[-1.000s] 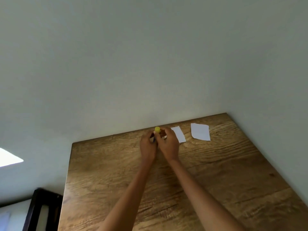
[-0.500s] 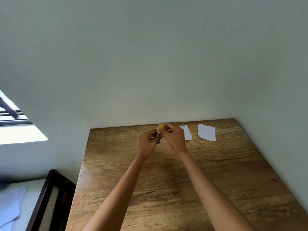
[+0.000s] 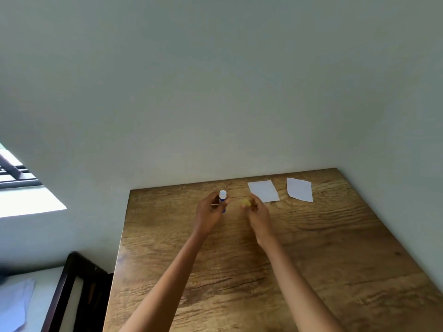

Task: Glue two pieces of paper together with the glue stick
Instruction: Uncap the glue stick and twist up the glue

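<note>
My left hand point(image 3: 209, 213) grips the blue glue stick point(image 3: 222, 198) upright above the wooden table point(image 3: 299, 248); its white tip shows with the cap off. My right hand point(image 3: 257, 213) pinches the yellow cap point(image 3: 246, 202) a little to the right of the stick, apart from it. Two white pieces of paper lie flat near the table's far edge: one piece point(image 3: 263, 190) just beyond my right hand, the other point(image 3: 300, 189) further right, with a cut corner.
The table stands in a corner, with walls behind it and on its right. At the lower left stands a dark wooden frame point(image 3: 72, 291), with white sheets point(image 3: 14, 303) beyond it. A bright window point(image 3: 21, 188) is at the left.
The hands have come apart: the yellow cap has come off the stick and moved right in my right hand, baring the white tip. The camera has also shifted.
</note>
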The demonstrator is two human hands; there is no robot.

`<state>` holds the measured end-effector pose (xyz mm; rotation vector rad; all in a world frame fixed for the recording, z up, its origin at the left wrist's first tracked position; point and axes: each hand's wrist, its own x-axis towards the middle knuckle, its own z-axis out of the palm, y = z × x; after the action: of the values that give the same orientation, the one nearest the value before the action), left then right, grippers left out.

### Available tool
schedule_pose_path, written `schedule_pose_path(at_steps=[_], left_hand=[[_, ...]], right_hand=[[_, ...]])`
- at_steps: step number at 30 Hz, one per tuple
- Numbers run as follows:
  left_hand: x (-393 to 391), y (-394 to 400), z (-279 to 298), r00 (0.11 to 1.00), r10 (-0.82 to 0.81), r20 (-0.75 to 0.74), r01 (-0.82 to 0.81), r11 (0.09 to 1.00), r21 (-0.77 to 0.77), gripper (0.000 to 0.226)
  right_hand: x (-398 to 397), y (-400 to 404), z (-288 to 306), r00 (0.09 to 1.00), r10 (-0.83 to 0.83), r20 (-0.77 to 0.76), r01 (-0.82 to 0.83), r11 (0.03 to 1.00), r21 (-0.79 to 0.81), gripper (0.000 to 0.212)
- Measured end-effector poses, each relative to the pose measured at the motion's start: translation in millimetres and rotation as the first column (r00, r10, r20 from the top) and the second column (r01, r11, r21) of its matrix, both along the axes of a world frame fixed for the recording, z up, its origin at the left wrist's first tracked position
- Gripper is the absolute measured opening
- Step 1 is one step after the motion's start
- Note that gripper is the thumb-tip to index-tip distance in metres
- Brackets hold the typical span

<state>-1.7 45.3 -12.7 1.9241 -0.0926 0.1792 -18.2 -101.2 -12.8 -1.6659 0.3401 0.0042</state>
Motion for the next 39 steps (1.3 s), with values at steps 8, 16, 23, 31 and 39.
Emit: schedule_pose_path(at_steps=[8, 16, 23, 31, 39], left_hand=[[3.5, 12.2, -10.1, 0.999, 0.032, -0.022, -0.032, 0.999, 0.001, 0.020], [2.7, 27.6, -12.5, 0.996, 0.069, -0.048, -0.070, 0.997, -0.015, 0.018], [2.0, 28.1, -1.6, 0.994, 0.086, -0.061, -0.090, 0.994, -0.069, 0.014], [5.8, -1.9, 46.3, 0.999, 0.043, -0.017, -0.046, 0.970, -0.240, 0.018], [-3.5, -33.1, 84.3, 1.000, -0.023, 0.001, 0.021, 0.890, -0.456, 0.019]], right_hand=[[8.0, 25.5, -18.4, 0.993, 0.062, 0.097, -0.033, 0.961, -0.276, 0.022], [10.9, 37.7, -40.7, 0.976, 0.183, 0.120, -0.079, 0.805, -0.588, 0.025], [7.4, 35.4, -34.0, 0.969, 0.216, 0.121, -0.118, 0.832, -0.542, 0.056], [4.2, 37.1, 16.4, 0.958, -0.002, 0.286, -0.011, 0.999, 0.046, 0.022], [0.8, 23.3, 30.8, 0.974, 0.002, 0.227, -0.183, 0.598, 0.780, 0.029]])
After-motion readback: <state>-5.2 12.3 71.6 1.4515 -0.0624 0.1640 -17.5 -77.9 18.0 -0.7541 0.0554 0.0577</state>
